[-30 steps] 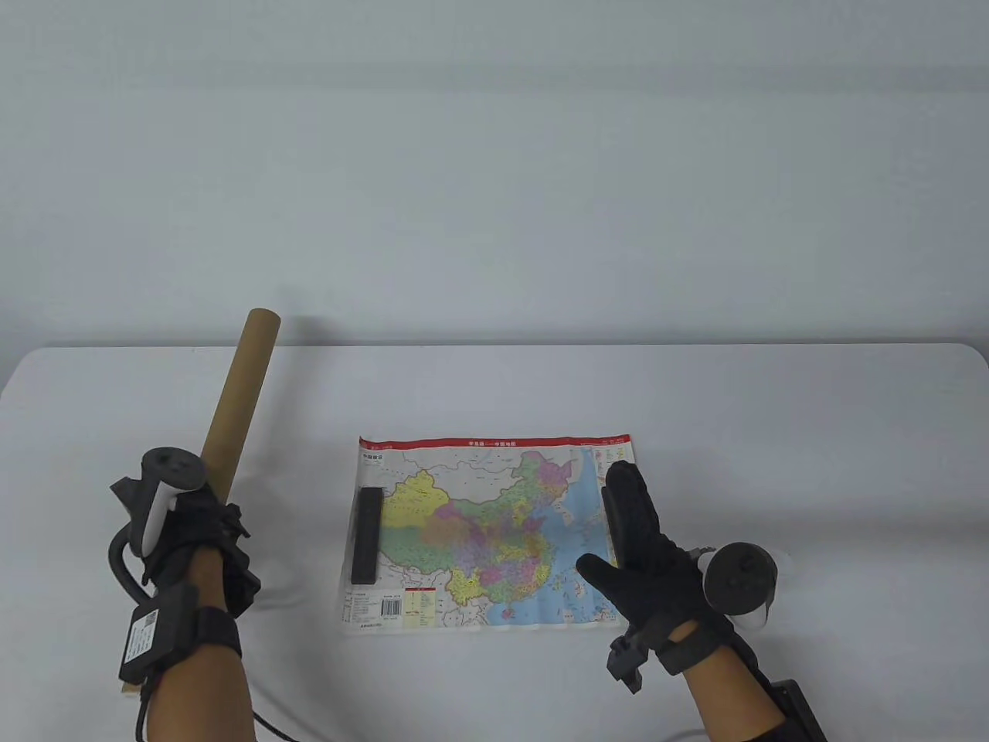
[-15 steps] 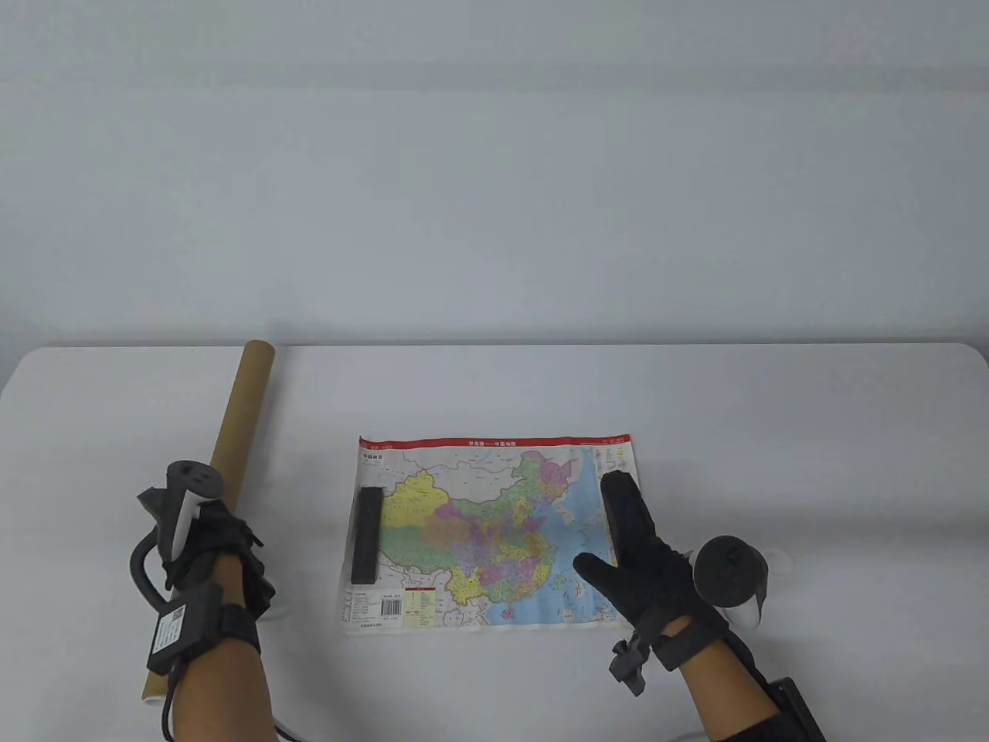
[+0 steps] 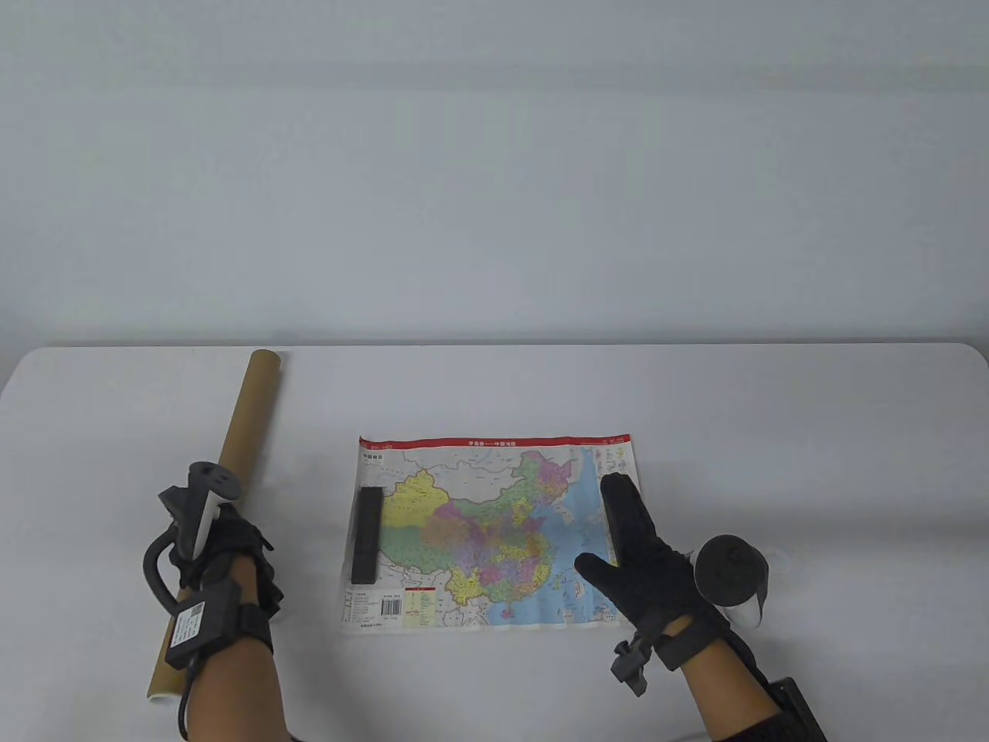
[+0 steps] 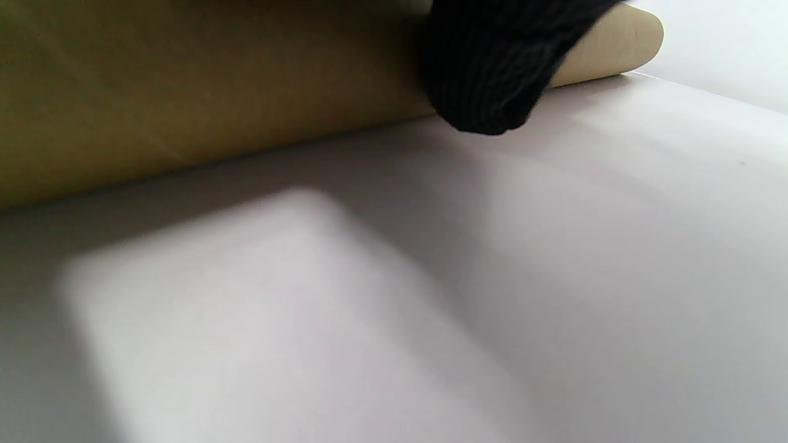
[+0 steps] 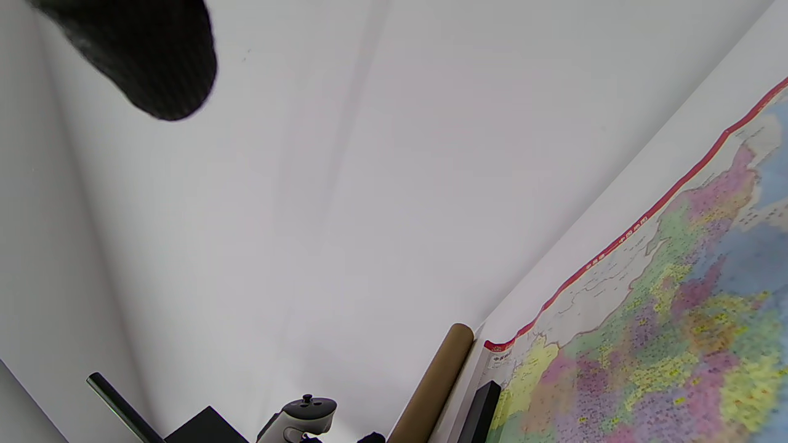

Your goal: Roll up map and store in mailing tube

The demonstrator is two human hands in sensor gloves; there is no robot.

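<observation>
A brown cardboard mailing tube (image 3: 243, 417) lies slanted on the table's left side. My left hand (image 3: 228, 545) grips it near its near end. In the left wrist view a fingertip (image 4: 486, 80) lies against the tube (image 4: 184, 92), which rests on the table. A colourful map (image 3: 479, 533) lies flat in the middle. My right hand (image 3: 641, 549) rests flat on the map's right edge, fingers stretched out and thumb spread. The right wrist view shows the map (image 5: 677, 344) and the tube (image 5: 431, 387).
A black bar (image 3: 366, 535) lies on the map's left edge and also shows in the right wrist view (image 5: 480, 409). The white table (image 3: 773, 433) stretches to a rounded far edge against a plain wall.
My left hand has brought the tube down from a raised tilt to lie on the table and has shifted right and nearer. My right hand has barely moved.
</observation>
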